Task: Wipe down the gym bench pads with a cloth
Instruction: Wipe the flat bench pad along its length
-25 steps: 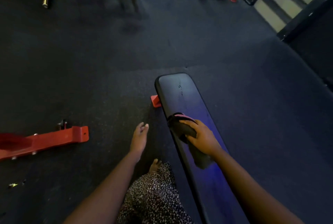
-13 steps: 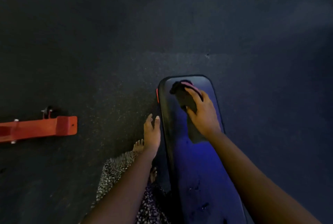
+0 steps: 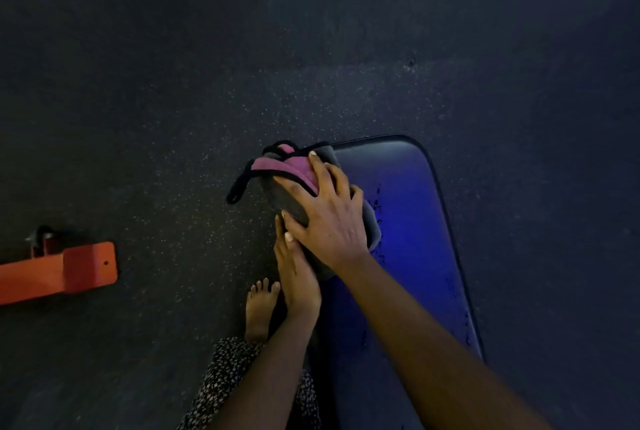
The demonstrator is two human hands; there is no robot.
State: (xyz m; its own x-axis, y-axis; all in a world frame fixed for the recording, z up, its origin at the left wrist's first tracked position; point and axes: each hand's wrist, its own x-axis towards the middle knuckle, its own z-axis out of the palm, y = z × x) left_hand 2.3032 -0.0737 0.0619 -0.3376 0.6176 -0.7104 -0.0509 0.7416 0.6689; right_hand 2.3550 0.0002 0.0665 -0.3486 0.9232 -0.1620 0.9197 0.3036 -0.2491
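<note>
A dark padded bench surface (image 3: 408,222) with a blue sheen is being viewed from above, its rounded far end lying uppermost. A grey cloth (image 3: 287,194) with pink and black trim is being pressed onto the surface's far left corner. Part of it is spilling over the left edge, with a black loop hanging free. The right hand (image 3: 329,218) is being laid flat on the cloth, fingers spread and nearly straight, pressing rather than gripping. The left hand (image 3: 298,277) is being held open against the surface's left edge, just nearer than the cloth, fingers straight and together, fingertips meeting the right thumb; whether it is touching the cloth cannot be told. Left of the surface, a bare foot (image 3: 259,308) is being rested on the speckled dark floor (image 3: 173,118). Well further left, an orange-red metal bar (image 3: 59,270) is lying.
</note>
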